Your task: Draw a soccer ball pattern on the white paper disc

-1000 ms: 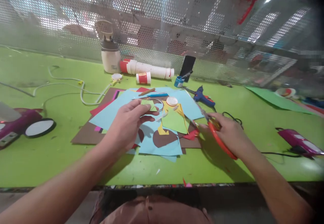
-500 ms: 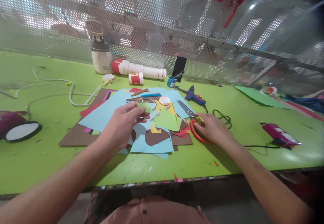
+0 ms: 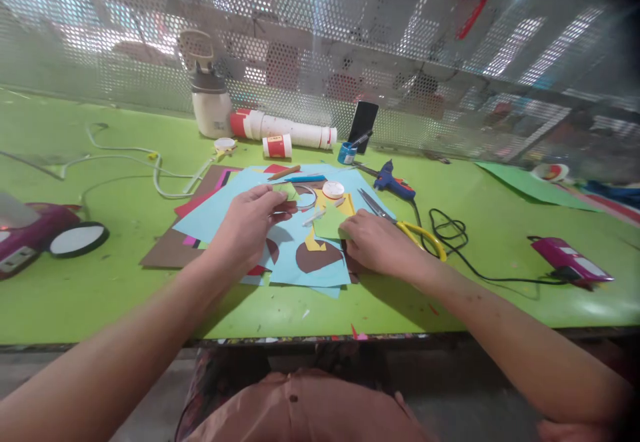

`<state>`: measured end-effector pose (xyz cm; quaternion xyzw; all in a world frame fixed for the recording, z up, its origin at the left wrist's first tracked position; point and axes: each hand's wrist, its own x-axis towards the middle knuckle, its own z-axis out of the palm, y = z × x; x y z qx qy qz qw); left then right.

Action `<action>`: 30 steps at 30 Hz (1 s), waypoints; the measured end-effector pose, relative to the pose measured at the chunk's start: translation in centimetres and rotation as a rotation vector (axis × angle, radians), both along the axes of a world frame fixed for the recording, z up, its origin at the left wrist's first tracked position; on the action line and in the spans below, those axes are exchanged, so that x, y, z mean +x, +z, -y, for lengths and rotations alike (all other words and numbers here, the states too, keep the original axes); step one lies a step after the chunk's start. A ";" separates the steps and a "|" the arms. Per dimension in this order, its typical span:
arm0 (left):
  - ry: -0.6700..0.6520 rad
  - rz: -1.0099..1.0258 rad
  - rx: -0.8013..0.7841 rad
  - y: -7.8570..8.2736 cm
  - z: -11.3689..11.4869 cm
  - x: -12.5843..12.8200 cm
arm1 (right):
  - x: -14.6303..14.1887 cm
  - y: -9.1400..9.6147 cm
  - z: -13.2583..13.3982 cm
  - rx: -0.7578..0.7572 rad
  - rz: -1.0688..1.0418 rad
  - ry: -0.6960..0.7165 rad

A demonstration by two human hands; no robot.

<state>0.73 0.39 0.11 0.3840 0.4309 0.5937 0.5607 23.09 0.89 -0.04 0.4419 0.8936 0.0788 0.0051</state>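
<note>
My left hand [image 3: 255, 219] pinches a small green paper piece [image 3: 286, 191] above the paper pile. My right hand [image 3: 373, 239] is closed at the right edge of a larger light green paper sheet [image 3: 330, 222], its fingertips partly hidden. Scissors with yellow and red handles [image 3: 377, 207] lie just beyond the right hand, blades pointing away to the left. Under the hands are light blue sheets [image 3: 285, 272] and a brown paper shape [image 3: 317, 257] with a yellow scrap [image 3: 313, 241] on it. A white tape roll [image 3: 333, 190] and a blue pen [image 3: 306, 179] rest on the pile.
A blue glue gun [image 3: 393, 181] with a black cord lies behind the scissors. Farther back are a spray bottle [image 3: 211, 109], stacked paper cups [image 3: 290, 131], a blue jar [image 3: 347, 154] and a phone [image 3: 364, 122]. Purple power boxes [image 3: 570, 259] sit at both sides.
My right hand has let go of the scissors, which now lie on the table, and has moved left to the light green paper. My left hand still holds the small green piece.
</note>
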 end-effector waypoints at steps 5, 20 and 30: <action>0.016 0.021 0.036 0.4 0.0 -0.2 | 1.3 -0.1 -0.1 0.088 -0.181 0.007; 0.013 0.060 0.161 -0.8 -1.0 -0.2 | 0.3 -0.9 12.5 0.087 -0.132 0.428; 0.012 0.045 0.152 -0.7 -1.3 -0.4 | -0.1 -1.9 12.1 0.267 -0.179 0.386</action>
